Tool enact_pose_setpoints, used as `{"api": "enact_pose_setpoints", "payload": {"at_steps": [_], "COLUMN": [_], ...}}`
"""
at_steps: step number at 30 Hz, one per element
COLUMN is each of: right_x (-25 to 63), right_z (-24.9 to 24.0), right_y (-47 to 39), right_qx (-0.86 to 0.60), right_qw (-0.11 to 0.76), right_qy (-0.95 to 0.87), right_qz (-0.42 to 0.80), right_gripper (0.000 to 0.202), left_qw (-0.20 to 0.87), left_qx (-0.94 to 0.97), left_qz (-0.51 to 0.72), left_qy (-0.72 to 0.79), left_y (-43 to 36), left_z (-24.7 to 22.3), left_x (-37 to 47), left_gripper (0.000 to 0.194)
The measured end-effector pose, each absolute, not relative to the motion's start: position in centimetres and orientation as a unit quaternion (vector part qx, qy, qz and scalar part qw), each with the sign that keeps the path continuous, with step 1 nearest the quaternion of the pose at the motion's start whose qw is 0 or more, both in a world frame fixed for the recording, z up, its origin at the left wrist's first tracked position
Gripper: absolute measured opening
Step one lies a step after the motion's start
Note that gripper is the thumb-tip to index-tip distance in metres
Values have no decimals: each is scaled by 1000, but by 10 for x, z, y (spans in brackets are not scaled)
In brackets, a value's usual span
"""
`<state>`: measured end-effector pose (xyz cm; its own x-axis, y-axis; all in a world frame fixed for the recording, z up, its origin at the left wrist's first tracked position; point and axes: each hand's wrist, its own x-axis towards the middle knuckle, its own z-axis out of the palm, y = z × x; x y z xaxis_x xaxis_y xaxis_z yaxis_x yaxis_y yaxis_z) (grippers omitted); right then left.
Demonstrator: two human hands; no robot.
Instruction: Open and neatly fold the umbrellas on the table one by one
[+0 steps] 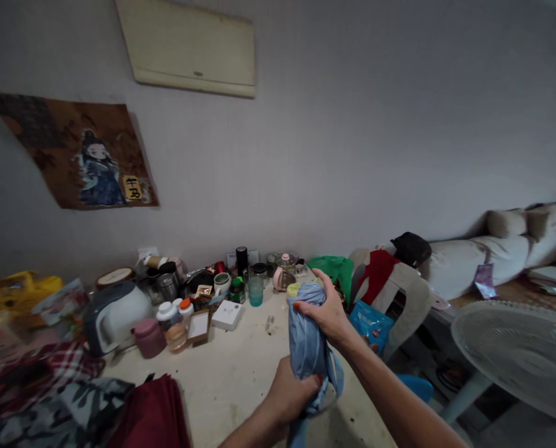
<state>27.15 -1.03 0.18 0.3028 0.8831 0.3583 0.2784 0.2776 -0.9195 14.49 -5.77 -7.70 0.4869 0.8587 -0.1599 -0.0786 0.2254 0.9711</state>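
Observation:
Both my hands grip a light-blue folded umbrella (306,339), held nearly upright above the white table. A pale yellow-green part shows at its top, and loose blue fabric hangs on its right side and at the bottom. My right hand (329,311) is wrapped round the upper part, thumb across the front. Lower down, my left hand (294,386) closes round the bundle from the left. Some of the fingers are hidden behind the fabric.
On the table (231,373) stand an electric kettle (121,314), a pink jar (148,338), a white box (226,315) and a glass of blue-green liquid (256,291). Dark red cloth (154,417) lies front left. A chair (406,298) and a fan (520,354) are at right.

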Motion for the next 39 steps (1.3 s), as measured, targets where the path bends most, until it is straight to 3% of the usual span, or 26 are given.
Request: {"api": "enact_pose_setpoints", "payload": {"at_steps": [2,4,10,12,15,18,22,24,27,29,31,33,37,39], "right_x": [270,270,276,275,270,262,255,256,263,267,269,267,256,250], "right_z": [-1,-4,-4,-4,-11,-24,-37,-37,-32,-29,-29,-30,-38,-43], "right_y": [-12,-13,-12,-12,-9,-5,-6,-9,-13,-16,-18,-19,-18,-18], "right_qx": [-563,-568,-419,-391,-444,-526,-554,-527,-438,-376,-340,-338,-435,-479], "right_qw": [584,591,681,698,715,711,713,724,737,741,744,753,754,748], "right_qy": [-536,-522,-451,-426,-387,-367,-336,-323,-301,-284,-277,-278,-276,-270], "right_qz": [233,234,397,423,377,290,266,306,417,479,503,492,408,371], "right_gripper": [101,102,82,83,82,82,83,74,60,51,46,47,58,65], "left_qw": [611,590,809,821,729,566,446,483,671,788,822,782,571,474], "left_qx": [553,560,472,457,508,598,636,610,528,471,449,473,577,602], "left_qz": [350,353,240,241,285,323,409,403,312,216,158,170,310,377], "left_qy": [446,462,254,243,359,467,480,482,416,333,312,368,495,520], "left_y": [-58,-60,-65,-65,-61,-54,-49,-51,-55,-57,-58,-58,-53,-49], "left_z": [-75,-76,-84,-86,-85,-83,-84,-87,-92,-95,-97,-99,-106,-110], "left_x": [147,146,129,130,139,148,148,145,136,130,129,132,144,147], "left_gripper": [35,35,62,52,20,6,37,51,65,67,62,50,17,14]}}
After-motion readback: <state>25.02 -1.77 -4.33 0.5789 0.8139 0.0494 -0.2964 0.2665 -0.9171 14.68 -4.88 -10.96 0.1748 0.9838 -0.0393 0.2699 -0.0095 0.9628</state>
